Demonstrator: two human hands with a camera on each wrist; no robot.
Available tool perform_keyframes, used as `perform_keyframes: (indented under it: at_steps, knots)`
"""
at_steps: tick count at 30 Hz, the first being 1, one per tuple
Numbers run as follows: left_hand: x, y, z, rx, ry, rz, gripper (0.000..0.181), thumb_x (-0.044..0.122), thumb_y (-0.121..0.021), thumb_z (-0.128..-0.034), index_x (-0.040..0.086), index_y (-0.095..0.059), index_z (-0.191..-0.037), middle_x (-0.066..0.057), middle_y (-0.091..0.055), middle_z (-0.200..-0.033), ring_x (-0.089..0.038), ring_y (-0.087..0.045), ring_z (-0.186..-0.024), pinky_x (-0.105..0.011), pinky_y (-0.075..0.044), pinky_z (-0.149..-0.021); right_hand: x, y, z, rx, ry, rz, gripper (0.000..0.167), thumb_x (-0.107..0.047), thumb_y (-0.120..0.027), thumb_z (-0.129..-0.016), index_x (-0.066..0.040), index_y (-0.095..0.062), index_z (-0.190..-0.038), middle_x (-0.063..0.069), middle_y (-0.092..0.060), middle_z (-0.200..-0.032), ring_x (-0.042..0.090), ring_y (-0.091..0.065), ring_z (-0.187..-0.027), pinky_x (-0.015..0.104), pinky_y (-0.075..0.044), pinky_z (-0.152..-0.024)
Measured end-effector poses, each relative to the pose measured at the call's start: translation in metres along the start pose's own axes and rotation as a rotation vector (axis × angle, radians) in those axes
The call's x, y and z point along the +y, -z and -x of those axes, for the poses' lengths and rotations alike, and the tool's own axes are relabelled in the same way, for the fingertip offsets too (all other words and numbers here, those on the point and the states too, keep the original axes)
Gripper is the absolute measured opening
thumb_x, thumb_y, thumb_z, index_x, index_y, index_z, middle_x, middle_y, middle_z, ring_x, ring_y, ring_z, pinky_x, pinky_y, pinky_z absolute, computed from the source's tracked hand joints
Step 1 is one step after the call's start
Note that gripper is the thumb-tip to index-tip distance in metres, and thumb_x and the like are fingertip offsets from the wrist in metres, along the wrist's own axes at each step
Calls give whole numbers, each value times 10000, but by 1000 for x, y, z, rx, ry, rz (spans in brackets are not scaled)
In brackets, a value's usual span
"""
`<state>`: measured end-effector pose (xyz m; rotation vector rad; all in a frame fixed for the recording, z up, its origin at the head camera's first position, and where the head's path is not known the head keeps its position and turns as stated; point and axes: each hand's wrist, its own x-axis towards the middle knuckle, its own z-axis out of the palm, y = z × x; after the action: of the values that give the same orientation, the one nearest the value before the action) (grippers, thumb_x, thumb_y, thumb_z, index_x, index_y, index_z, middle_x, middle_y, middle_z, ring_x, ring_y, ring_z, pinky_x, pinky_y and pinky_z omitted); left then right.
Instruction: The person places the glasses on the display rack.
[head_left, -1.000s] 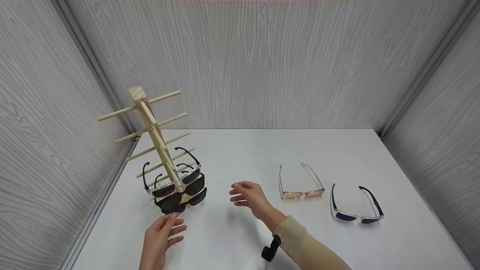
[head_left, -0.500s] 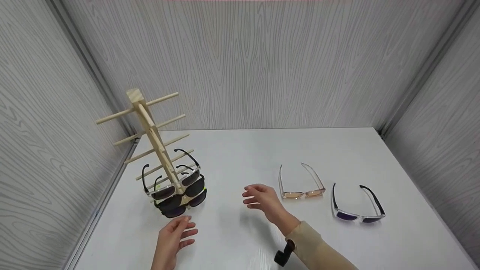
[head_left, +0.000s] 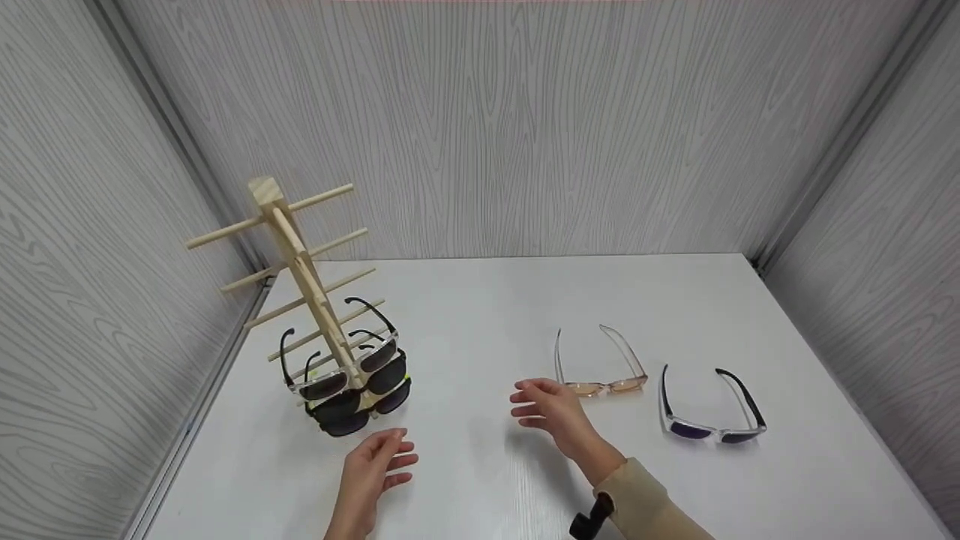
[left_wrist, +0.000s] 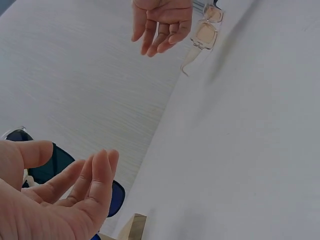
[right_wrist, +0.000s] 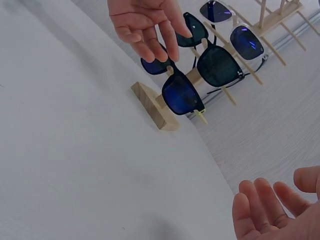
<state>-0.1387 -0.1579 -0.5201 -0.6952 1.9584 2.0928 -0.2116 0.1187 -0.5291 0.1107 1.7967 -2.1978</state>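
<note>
My left hand [head_left: 369,474] hovers over the table just in front of the wooden rack [head_left: 307,277], fingers loosely bent and holding nothing. On the rack's lower pegs hang three pairs of sunglasses: a clear-framed pair [head_left: 324,387] on top, a black pair [head_left: 337,409] beneath it, and a dark-lensed pair [right_wrist: 179,94] with yellow-green tips lowest. My right hand [head_left: 559,416] is in the air, also holding nothing, near the orange-tinted glasses [head_left: 627,385]. Farther right, sunglasses with a clear front and black temples [head_left: 691,430] lie on the table, their temples pointing back.
The white table [head_left: 480,315] is bounded by grey wood-grain panels at the back [head_left: 480,127] and both sides. Bare pegs [head_left: 322,197] stick out sideways from the upper rack. A black device [head_left: 591,517] is strapped at my right wrist.
Both hands have drifted right and slightly toward me, the left away from the rack and the right closer to the orange-tinted glasses. The glasses stay where they were.
</note>
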Motion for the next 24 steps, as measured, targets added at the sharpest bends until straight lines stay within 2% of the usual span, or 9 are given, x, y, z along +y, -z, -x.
perform_keyframes:
  at_steps: [5,10,20,24]
  knots:
    - [-6,-10,-3,-50,0,-19,503,366,-594,-907,-11,-516,-1231,-189,-616,-1078,-204,-647,-852,-345,-545,-714,5,8,4,17,-9,-17,392,-240,-593,-923,68,-544,-1161,129,-653,-957,260,-658,-849,351,-539,-732]
    - [-10,-21,-7,-56,8,-21,538,399,-615,-883,-7,-520,-1222,-174,-625,-1060,-199,-649,-841,-339,-546,-705,9,16,10,34,-4,-17,387,-238,-589,-926,68,-547,-1157,122,-657,-953,258,-660,-844,348,-539,-728]
    - [-13,-39,-12,-109,-2,-38,412,311,-564,-936,-6,-539,-1198,-151,-642,-1018,-202,-655,-836,-336,-549,-697,10,35,19,113,1,-10,407,-234,-594,-923,81,-525,-1170,123,-657,-946,270,-654,-849,357,-538,-734]
    - [-14,-46,-12,-132,-1,-46,425,317,-561,-937,-10,-533,-1207,-155,-641,-1027,-204,-655,-847,-336,-547,-705,13,39,24,141,-8,-19,402,-242,-590,-926,69,-526,-1173,118,-654,-945,259,-653,-846,354,-537,-732]
